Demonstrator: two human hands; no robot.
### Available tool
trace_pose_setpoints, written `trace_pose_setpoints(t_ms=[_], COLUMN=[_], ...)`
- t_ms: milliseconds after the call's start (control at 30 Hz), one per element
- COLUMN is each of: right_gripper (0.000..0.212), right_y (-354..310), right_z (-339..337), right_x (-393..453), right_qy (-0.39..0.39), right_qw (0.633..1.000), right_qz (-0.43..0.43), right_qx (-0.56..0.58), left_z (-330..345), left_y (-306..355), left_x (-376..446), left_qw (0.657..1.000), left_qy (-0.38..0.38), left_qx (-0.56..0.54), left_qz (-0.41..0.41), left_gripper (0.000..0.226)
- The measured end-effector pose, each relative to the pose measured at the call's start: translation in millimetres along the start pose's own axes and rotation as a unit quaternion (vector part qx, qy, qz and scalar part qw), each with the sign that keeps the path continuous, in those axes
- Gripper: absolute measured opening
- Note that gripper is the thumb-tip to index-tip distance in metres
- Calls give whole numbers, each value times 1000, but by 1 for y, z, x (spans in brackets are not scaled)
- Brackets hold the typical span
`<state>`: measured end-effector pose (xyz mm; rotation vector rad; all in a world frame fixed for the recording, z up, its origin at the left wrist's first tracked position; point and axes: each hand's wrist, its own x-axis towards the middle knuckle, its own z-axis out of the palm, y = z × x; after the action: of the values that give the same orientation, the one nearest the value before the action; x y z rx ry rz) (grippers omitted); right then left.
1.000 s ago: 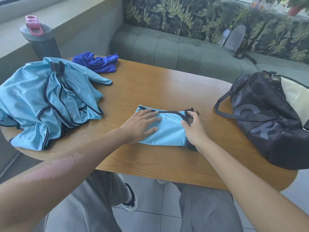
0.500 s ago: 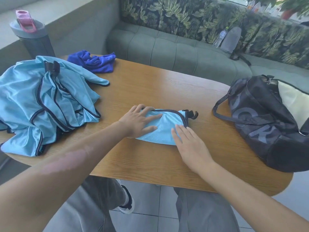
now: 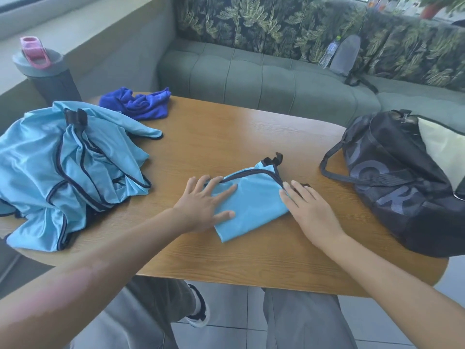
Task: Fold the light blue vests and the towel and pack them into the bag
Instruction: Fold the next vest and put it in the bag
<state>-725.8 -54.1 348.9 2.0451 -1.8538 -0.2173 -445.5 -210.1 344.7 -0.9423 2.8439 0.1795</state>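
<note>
— So, what takes up most of the frame?
— The wooden table (image 3: 226, 137), running across the middle, with a green sofa (image 3: 264, 79) behind it along the top.
— And on it?
— At the left edge lies a loose heap of light blue vests (image 3: 68, 172) with dark trim. At the right edge sits the dark bag (image 3: 392, 182), its top open and a pale lining showing at the far right.
— Where is the towel?
— The bright blue towel (image 3: 141, 103) lies crumpled in the upper left, just behind the heap, apart from both hands.
— What are the hands on?
— A folded vest (image 3: 254, 202) in the lower centre, flat on the table. The left hand (image 3: 203, 205) is spread with straight fingers, pressing on its left part. The right hand (image 3: 309, 210) lies flat too, fingers straight, touching its right edge.
— Anything smaller?
— A dark bottle (image 3: 50, 74) with a pink cap stands in the upper left corner, and a clear bottle (image 3: 329, 51) leans on the sofa at the upper right.
</note>
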Motion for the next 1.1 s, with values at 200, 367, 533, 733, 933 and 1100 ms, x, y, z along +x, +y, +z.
trace_pose_setpoints(t_ms=[200,367,533,733,933,1100], right_gripper=[79,54,43,89,107,84], right_y=[6,-30,-62,-71,-66,-68], right_z=[-18,-25,-34,-33,-27,-20], right_x=[-6,-35,-64,-80,-92,-117], right_qy=[-8,40,52,-102,-117,-24], right_qw=[988,956,935,950,961,963], right_qz=[127,141,108,35,-18,-51], right_qx=[93,253,335,293,249,262], left_z=[0,16,19,15,6,18], left_y=[12,31,39,22,29,43], left_x=[-35,-56,-63,-65,-81,-121], left_qw=[992,981,975,972,977,969], left_qy=[99,132,185,81,41,33], left_qx=[-61,-114,-90,32,50,89], left_qz=[49,80,86,218,204,226], left_gripper=[58,51,41,55,59,85])
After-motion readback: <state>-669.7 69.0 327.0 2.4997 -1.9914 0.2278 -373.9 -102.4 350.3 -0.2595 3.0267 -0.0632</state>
